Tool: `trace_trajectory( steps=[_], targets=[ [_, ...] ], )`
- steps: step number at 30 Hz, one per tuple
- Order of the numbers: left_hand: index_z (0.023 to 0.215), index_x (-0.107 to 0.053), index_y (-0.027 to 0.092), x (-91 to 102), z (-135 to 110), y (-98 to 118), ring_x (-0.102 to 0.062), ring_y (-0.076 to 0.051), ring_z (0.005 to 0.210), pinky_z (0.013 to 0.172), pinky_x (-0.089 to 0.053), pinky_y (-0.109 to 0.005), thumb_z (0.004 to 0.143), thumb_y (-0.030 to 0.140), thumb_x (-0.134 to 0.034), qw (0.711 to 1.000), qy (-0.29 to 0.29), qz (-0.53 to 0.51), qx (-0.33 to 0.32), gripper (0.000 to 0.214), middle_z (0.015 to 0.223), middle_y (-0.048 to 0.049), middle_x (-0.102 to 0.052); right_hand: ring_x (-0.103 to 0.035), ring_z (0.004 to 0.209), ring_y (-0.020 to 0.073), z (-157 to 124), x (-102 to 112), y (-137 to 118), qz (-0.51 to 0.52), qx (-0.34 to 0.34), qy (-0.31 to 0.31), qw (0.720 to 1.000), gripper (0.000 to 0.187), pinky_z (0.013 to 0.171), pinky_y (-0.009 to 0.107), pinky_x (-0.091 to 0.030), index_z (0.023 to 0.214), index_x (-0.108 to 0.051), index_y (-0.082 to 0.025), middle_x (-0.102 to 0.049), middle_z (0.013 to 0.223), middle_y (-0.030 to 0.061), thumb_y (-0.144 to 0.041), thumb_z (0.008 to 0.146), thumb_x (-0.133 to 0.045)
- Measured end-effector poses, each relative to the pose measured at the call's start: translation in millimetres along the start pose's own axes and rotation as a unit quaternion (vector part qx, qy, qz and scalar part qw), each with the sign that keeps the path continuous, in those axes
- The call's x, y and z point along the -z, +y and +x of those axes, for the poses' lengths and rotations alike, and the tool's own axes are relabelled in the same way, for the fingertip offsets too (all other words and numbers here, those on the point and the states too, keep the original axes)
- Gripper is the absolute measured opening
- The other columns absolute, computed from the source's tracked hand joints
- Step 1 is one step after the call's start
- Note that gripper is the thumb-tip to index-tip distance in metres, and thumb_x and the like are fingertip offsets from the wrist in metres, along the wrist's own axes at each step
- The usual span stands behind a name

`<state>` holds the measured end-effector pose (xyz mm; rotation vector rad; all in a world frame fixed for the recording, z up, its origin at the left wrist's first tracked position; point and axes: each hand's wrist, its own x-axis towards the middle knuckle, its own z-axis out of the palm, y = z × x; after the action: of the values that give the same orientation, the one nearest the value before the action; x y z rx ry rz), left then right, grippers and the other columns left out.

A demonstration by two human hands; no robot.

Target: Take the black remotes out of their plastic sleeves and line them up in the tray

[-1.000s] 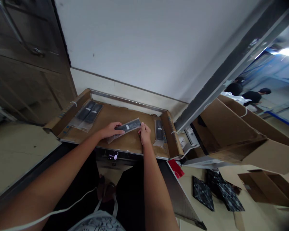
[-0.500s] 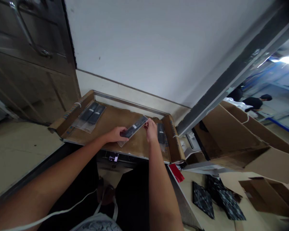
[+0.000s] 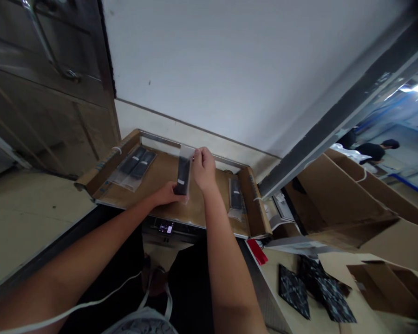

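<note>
Above the cardboard-lined tray [image 3: 160, 178], my left hand [image 3: 167, 193] is closed on the lower end of a clear plastic bag with a flat black strip-like item [image 3: 183, 174] inside, a small white label on it. The bag stands nearly upright. At its upper right edge, my right hand [image 3: 204, 169] is closed with fingers pinched on the plastic; the fingertips are partly hidden. Two similar bagged black items [image 3: 139, 164] lie side by side at the tray's left end. Another bagged black item [image 3: 235, 195] lies at the right end.
A white wall [image 3: 202, 69] rises behind the tray, with a metal door [image 3: 48, 97] at left. Large open cardboard boxes [image 3: 337, 199] stand at right. Dark patterned packages [image 3: 320, 287] and a red piece [image 3: 257, 252] lie lower right. A person [image 3: 372, 150] is in the far background.
The bagged item has swung from a slant to nearly upright. My right hand has moved left and up with its top edge; my left hand stays at the lower end.
</note>
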<state>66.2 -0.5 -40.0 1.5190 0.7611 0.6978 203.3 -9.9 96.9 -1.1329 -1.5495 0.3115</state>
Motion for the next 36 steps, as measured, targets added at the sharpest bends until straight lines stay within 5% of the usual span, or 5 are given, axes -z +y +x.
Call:
trace_trajectory(
  steps=[11,17,22,30,36],
  targets=[
    [0.064,-0.063,0.013,1.6,-1,5,-0.047,-0.009,0.052,0.053,-0.035,-0.022,0.07,0.051,-0.079,1.0,0.02,0.016,-0.004,0.042,0.055,0.0009,-0.058,-0.057,0.067,0.0126,37,30,27,0.163,-0.164,0.18,0.956,0.029,0.063,0.024,-0.047,0.082,-0.045,-0.024,-0.054,0.075,-0.004,-0.049,0.097,-0.043],
    [0.068,-0.063,0.013,3.1,1,-1,-0.053,-0.011,0.053,0.053,-0.037,-0.022,0.073,0.052,-0.077,0.999,0.016,0.049,0.004,0.042,0.058,-0.0007,-0.062,-0.063,0.075,0.0126,-19,8,46,0.289,-0.27,0.096,0.914,0.035,0.064,0.022,-0.05,0.091,-0.059,-0.022,-0.065,0.085,-0.003,-0.055,0.081,-0.065],
    [0.074,-0.063,0.013,-0.2,-2,1,-0.056,-0.013,0.054,0.053,-0.039,-0.022,0.072,0.045,-0.079,0.993,-0.001,0.117,-0.009,0.036,0.06,-0.0003,-0.065,-0.068,0.077,0.0161,-44,-5,46,0.332,-0.265,0.198,0.883,0.034,0.072,0.028,-0.056,0.092,-0.064,-0.017,-0.071,0.085,0.0017,-0.05,0.083,-0.06],
    [0.079,-0.063,0.015,-1.9,-2,-2,-0.057,-0.013,0.054,0.049,-0.039,-0.022,0.073,0.048,-0.078,0.991,0.02,0.129,-0.014,0.037,0.06,0.0003,-0.064,-0.065,0.078,0.014,-15,118,86,0.13,-0.212,0.448,0.859,0.025,0.072,0.026,-0.057,0.093,-0.061,-0.019,-0.066,0.084,-0.0003,-0.043,0.091,-0.053],
    [0.087,-0.06,0.015,-2.1,2,-3,-0.057,-0.012,0.05,0.049,-0.042,-0.022,0.074,0.045,-0.079,0.993,0.095,0.074,-0.01,0.038,0.06,0.0002,-0.064,-0.06,0.069,0.0195,-86,102,126,-0.175,-0.339,0.118,0.917,0.033,0.067,0.03,-0.052,0.084,-0.066,-0.017,-0.065,0.072,0.0031,-0.049,0.081,-0.062]
  ],
)
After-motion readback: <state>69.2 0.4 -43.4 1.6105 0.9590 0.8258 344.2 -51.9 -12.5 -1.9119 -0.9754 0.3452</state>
